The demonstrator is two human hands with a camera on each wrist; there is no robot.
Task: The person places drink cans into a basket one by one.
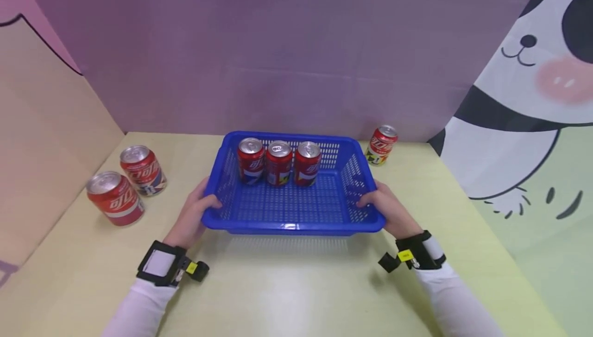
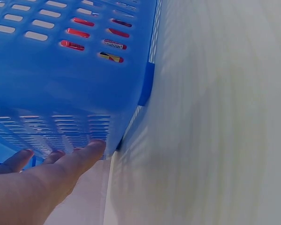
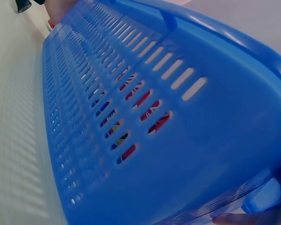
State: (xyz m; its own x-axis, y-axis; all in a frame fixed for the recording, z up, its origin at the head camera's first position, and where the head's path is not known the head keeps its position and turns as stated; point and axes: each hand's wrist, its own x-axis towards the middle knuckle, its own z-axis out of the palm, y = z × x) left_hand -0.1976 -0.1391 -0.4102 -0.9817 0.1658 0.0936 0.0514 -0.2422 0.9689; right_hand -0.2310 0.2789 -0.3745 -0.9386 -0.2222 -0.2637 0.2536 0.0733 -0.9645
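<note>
Mauve sheeting (image 1: 296,43), faintly creased, closed off the back of a pale, smooth bench (image 1: 287,296). At far left stood a near-left can (image 1: 118,200), with a far-left can (image 1: 144,172) just behind it, both rounded metal cylinders with red print and silvery lids. Next came the left hand (image 1: 192,211), its grip closed on the left rim of a blue basket (image 1: 292,226), thumb on top. That basket, glossy plastic, was at mid-bench: oblong, round-cornered, pierced with rows of slots; whether its base touched the bench was hard to tell. Inside, toward the back, a first can (image 1: 251,162), a second can (image 1: 279,164) and a third can (image 1: 308,164) stood upright in a close row. Just outside the back right corner stood a lone can (image 1: 382,144). Nearer, the right hand (image 1: 391,208) held the right rim in a matching grip. Farther right hung a panda print (image 1: 533,69). With three cans in and three left out, the work looked roughly half done
</note>
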